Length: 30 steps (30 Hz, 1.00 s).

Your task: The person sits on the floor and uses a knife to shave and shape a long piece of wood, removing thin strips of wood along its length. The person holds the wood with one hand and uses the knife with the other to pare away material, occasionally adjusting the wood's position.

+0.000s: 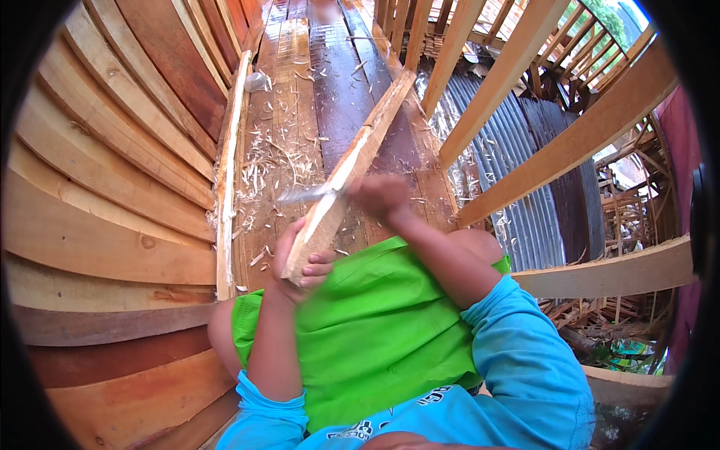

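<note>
A squared length of wood (367, 142) slants away from my lap, its upper edge freshly pared and pale. My left hand (307, 262) is wrapped round the near end. My right hand (380, 196), smeared by motion, is closed on the handle of a knife just right of the wood. The knife's blade (304, 194) lies across the wood's pared edge and points left; its outline is blurred. The handle is hidden in my fist. The far end of the wood reaches the slats at the right. Green cloth (382, 322) covers my lap under both forearms.
Wood shavings (262, 169) litter the plank floor (281, 105). A wall of overlapping boards (112, 202) stands at the left, with a pale strip (227, 180) along its foot. Upright slats (499, 75) line the right side; beyond them lies corrugated metal sheeting (506, 161).
</note>
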Motion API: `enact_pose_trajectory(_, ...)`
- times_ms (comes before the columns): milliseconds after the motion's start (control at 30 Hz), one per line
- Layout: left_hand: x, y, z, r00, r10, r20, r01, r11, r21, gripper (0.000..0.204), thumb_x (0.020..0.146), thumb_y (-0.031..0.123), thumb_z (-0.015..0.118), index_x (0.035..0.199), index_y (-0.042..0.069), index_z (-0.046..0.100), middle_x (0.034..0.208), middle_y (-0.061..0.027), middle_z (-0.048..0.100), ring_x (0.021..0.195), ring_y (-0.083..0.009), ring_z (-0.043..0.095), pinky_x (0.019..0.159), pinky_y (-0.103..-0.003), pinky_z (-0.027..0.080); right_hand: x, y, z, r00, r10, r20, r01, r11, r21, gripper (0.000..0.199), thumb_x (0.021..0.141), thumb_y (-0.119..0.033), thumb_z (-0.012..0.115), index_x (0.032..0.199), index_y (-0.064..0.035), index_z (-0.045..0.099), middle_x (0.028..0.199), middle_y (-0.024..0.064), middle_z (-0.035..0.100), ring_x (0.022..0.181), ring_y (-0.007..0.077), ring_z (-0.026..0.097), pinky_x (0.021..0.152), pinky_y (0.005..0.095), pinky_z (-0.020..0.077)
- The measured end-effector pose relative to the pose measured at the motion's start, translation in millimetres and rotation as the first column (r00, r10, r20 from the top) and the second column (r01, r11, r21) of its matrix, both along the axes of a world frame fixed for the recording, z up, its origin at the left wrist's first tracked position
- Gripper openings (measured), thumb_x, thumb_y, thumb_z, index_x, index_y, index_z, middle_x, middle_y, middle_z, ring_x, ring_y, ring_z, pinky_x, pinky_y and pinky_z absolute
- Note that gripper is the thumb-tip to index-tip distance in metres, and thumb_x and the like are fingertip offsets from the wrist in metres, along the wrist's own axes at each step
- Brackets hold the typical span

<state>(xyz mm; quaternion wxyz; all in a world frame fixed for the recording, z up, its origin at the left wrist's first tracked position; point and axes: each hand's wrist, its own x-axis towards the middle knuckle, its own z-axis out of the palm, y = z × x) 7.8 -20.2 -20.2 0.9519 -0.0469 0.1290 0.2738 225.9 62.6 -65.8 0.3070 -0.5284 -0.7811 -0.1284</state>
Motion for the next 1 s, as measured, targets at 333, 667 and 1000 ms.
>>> enact_pose_trajectory(333, -1.6, 5.9, 7.2, 0.999, 0.034, -0.031, -0.036, 0.999, -0.038, 0.064, 0.097, 0.05, 0.036, 0.136, -0.001, 0.038, 0.062, -0.0048, 0.042, 0.041, -0.0124, 0.041, 0.029, -0.025, 0.038, -10.7, 4.7, 15.9, 0.973, -0.23, -0.024, 0.217, 0.946, -0.241, 0.041, 0.088, -0.029, 0.045, 0.053, -0.0135, 0.06, 0.046, 0.013, 0.057, 0.039, 0.0248, 0.059, 0.039, 0.0402, 0.048)
enact_pose_trajectory(667, -6.5, 2.3, 4.7, 0.993, 0.017, -0.119, -0.016, 1.0, 0.004, 0.061, 0.094, 0.052, 0.043, 0.128, 0.002, 0.041, 0.06, -0.002, 0.04, 0.039, -0.0096, 0.039, 0.027, -0.022, 0.036, 2.2, 18.0, 4.8, 0.968, -0.25, 0.003, 0.244, 0.943, -0.228, 0.048, 0.089, -0.032, 0.042, 0.051, -0.0099, 0.061, 0.046, 0.0116, 0.057, 0.04, 0.027, 0.059, 0.043, 0.043, 0.0501)
enact_pose_trajectory(1000, 0.9, 4.0, 11.5, 0.991, 0.018, -0.129, -0.019, 1.0, -0.002, 0.06, 0.096, 0.051, 0.038, 0.132, 0.002, 0.041, 0.061, -0.0046, 0.041, 0.04, -0.0118, 0.042, 0.028, -0.024, 0.037, 24.4, 24.7, 46.9, 0.987, -0.069, -0.144, -0.032, 0.795, -0.605, 0.057, 0.095, -0.046, 0.044, 0.065, -0.0024, 0.066, 0.06, 0.0204, 0.061, 0.054, 0.0371, 0.061, 0.056, 0.0485, 0.048)
